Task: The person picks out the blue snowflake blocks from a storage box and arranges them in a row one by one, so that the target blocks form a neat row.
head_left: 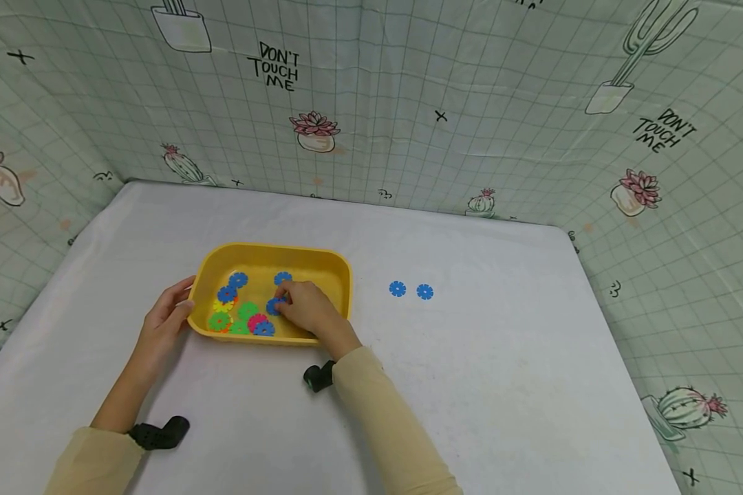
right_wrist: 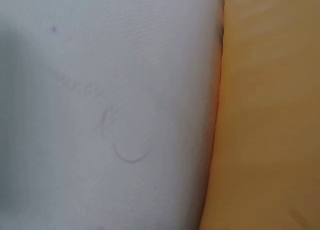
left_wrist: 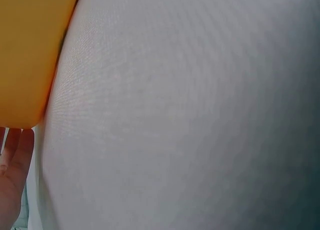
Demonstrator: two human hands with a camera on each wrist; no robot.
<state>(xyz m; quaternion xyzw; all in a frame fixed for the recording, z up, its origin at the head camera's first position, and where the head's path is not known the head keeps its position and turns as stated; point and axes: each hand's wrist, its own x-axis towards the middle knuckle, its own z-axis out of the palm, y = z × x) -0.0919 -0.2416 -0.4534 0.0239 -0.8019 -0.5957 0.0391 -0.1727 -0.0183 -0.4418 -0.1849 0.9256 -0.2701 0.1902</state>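
From where I stand, the right hand [head_left: 312, 309] pinches a blue disc [head_left: 272, 306] inside the yellow tray [head_left: 316, 269]; the left hand [head_left: 164, 315] rests straight fingers against the tray's left end. A loose pinch may let the disc slip.

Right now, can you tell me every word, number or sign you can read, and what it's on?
"DON'T TOUCH ME": on the patterned cloth behind the table.
"DON'T TOUCH ME": again, farther right on that cloth.
"X": little crosses scattered over the cloth.
I can read no words or numbers on the yellow tray or the flower-shaped pieces.
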